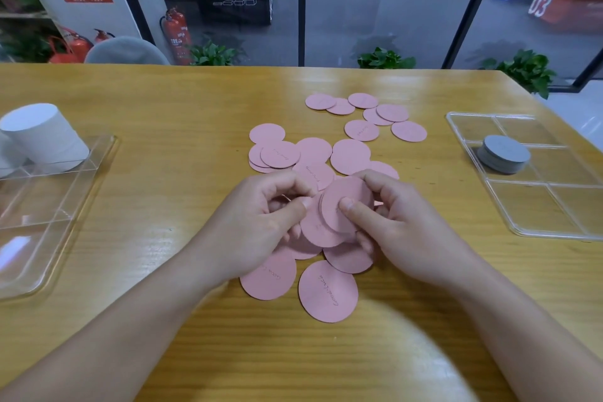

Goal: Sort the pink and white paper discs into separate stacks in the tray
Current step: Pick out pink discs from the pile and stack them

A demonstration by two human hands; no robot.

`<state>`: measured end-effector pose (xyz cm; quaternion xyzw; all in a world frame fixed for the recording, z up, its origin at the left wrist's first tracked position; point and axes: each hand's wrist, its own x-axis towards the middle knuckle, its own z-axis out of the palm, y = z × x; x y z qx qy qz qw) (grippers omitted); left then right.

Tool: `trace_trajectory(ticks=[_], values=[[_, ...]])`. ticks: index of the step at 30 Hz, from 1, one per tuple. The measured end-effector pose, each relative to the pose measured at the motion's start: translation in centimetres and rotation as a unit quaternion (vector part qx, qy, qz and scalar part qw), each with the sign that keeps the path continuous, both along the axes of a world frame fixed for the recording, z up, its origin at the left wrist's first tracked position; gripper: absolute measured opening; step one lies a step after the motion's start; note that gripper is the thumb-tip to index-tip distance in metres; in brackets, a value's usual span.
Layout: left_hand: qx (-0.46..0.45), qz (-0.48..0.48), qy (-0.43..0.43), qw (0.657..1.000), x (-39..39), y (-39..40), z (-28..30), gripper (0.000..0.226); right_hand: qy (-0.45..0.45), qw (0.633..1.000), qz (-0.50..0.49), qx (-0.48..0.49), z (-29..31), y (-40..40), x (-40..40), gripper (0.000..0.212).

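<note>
Gathering step: left hand point(261, 215) and right hand point(388, 219) fingers pinch pink discs point(342, 206) right of the white stack point(42, 137); next, collecting the remaining loose ones.

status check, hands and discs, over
Left hand and right hand both gripping a bunch of pink discs. More pink loose on table. White stack in left tray. Nothing blocking.

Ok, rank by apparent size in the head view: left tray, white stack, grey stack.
1. left tray, though nearness inflates it
2. white stack
3. grey stack
</note>
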<state>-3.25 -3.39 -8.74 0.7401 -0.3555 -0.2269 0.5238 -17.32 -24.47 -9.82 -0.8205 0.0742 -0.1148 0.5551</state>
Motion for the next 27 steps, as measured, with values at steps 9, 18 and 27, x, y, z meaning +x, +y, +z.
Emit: trace_trajectory(ticks=[9, 18, 27], values=[[0.057, -0.101, -0.074, 0.991, 1.4, 1.6, 1.4, 0.029, 0.013, 0.998, -0.001, -0.065, -0.5, -0.4, 0.0, 0.026], [0.238, -0.209, -0.146, 0.937, 2.8, 4.0, 2.3, 0.052, 0.017, 0.997, -0.005, -0.078, -0.6, 0.1, 0.1, 0.026], [0.227, -0.171, -0.169, 0.944, 2.8, 3.8, 1.9, 0.030, 0.013, 0.998, -0.010, -0.067, -0.7, 0.1, 0.0, 0.031]])
